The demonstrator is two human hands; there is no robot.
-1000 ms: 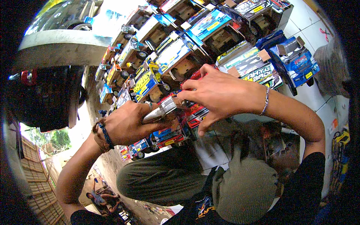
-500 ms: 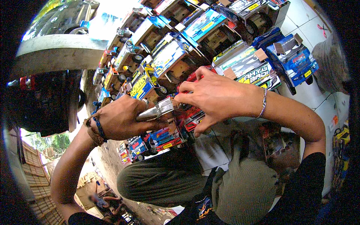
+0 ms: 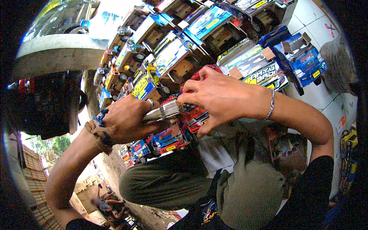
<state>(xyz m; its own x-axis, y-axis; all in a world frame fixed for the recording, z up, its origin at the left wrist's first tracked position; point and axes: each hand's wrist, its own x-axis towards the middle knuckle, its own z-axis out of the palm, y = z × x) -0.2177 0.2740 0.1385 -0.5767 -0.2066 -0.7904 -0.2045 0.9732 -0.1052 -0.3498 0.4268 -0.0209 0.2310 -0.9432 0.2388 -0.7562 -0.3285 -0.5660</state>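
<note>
My left hand (image 3: 124, 117) is closed around a silver hand stapler (image 3: 164, 112), its metal head pointing right toward my other hand. Under that head lies a red toy truck (image 3: 197, 117) with printed panels, partly covered by my fingers. My right hand (image 3: 230, 96) is bent over this truck, thumb on its near side and fingertips beside the stapler's head. What sits between the stapler's jaws is hidden. Just below the left hand stands a blue and red toy truck (image 3: 168, 140).
Rows of printed wooden toy trucks (image 3: 172, 53) fill the far side. A blue truck (image 3: 303, 57) stands at the right on white tiles, with red-handled scissors (image 3: 330, 28) beyond. A dark motorcycle (image 3: 42, 103) is at the left. Another person (image 3: 103, 205) sits at lower left.
My left wrist has turned slightly and its elbow has swung outward to the left. The stapler's head has shifted a little to the right. My right hand stays almost still.
</note>
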